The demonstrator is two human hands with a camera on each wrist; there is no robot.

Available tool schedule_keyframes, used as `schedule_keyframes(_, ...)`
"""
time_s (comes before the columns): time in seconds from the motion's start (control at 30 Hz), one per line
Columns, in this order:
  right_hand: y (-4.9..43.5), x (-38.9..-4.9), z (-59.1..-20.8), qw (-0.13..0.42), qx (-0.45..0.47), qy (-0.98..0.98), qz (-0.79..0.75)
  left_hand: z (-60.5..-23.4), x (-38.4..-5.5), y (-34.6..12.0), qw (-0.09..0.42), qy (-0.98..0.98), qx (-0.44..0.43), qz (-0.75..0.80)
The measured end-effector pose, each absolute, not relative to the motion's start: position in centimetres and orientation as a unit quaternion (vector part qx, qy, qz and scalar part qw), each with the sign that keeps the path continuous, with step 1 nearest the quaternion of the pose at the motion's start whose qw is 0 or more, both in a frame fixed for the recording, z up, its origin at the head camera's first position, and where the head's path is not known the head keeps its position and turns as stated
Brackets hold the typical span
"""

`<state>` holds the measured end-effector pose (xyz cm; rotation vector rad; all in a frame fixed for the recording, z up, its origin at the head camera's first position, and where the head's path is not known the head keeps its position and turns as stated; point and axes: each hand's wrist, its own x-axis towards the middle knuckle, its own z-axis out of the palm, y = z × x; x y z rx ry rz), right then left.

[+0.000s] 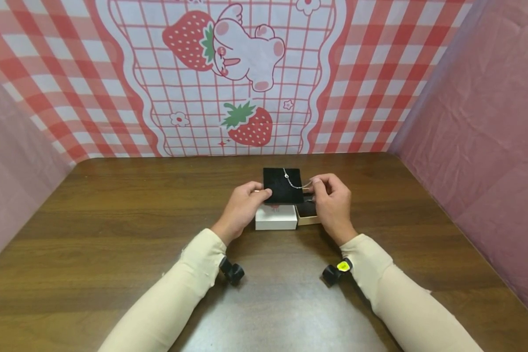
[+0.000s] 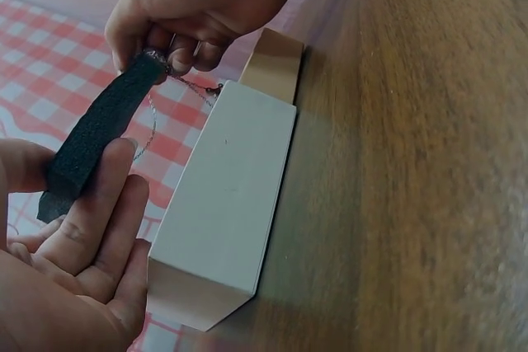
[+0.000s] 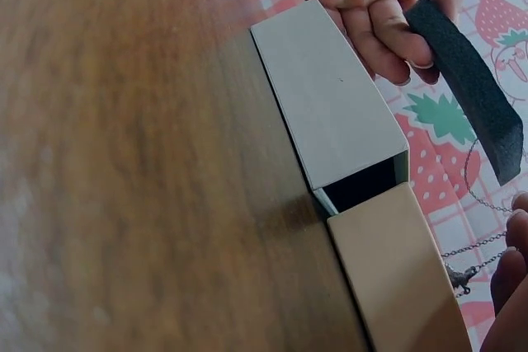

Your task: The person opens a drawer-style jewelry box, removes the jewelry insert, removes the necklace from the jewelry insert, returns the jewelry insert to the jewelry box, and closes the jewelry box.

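My left hand [image 1: 241, 209] pinches a black foam pad [image 1: 278, 188] by its left edge, thumb on top and fingers below. The pad is raised over a white box [image 1: 275, 220] and looks like a thin, slightly bent slab in the left wrist view. A fine silver chain necklace [image 1: 294, 186] lies across its face, with a small clasp near the top. At the pad's right side, my right hand [image 1: 336, 205] pinches the chain between thumb and forefinger. More chain and a dark clasp [image 3: 464, 277] dangle below the right fingers in the right wrist view.
Right of the white box, a tan box [image 1: 308, 221] with a dark inside stands against it, partly hidden by the right hand. Both rest on a brown wooden table [image 1: 114, 234]. A strawberry-print cloth [image 1: 246, 68] hangs behind, with pinkish cloth at both sides.
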<state>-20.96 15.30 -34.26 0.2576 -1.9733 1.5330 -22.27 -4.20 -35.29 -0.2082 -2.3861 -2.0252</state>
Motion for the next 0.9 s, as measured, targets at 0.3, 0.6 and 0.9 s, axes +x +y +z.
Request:
schedule_keyframes(0.3,15.32,-20.80,-34.08,0.323,0.103,-0.725,0.599,-35.19,-22.11,-4.24,-0.001,-0.774,-0.081,-0.628)
schedule_keyframes(0.6,15.48,-20.97,-34.28,0.322,0.101,-0.722,0.604,-35.20,-21.88,-4.45,-0.010,-0.771,-0.099,-0.629)
schedule_keyframes(0.9,15.37,-20.99,-34.15,0.328,0.087,-0.725,0.600,-35.33,-21.97,-4.52,-0.016,-0.761,-0.104,-0.641)
